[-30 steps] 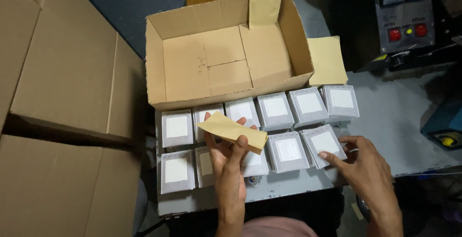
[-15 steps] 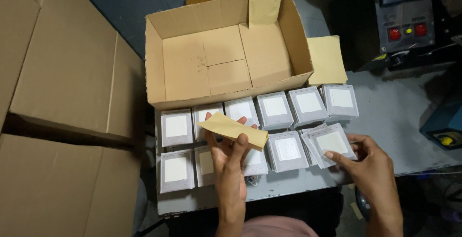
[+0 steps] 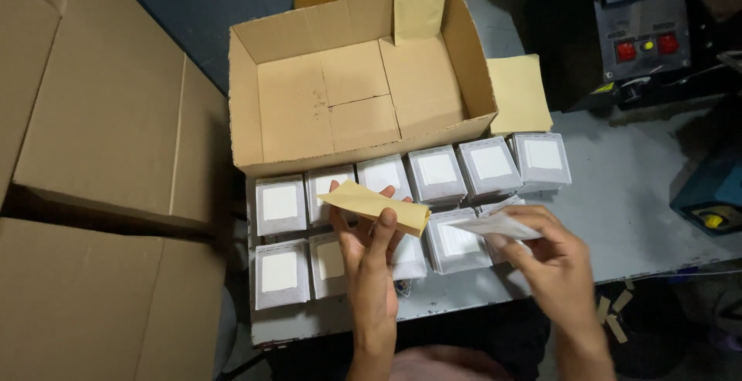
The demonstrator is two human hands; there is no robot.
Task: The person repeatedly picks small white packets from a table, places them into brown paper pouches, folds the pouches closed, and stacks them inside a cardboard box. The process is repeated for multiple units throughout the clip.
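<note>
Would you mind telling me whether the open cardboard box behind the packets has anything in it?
Empty: the cardboard box is open on top, and only its bare bottom flaps show inside. The grey packets lie outside it.

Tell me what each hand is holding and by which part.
Left hand pinches a tan paper envelope near its right end. Right hand holds a small grey-and-white packet by its right edge.

Tan paper envelope [image 3: 380,206] held flat and tilted, grey white-faced packet [image 3: 495,226] lifted edge-on above packet rows
</note>
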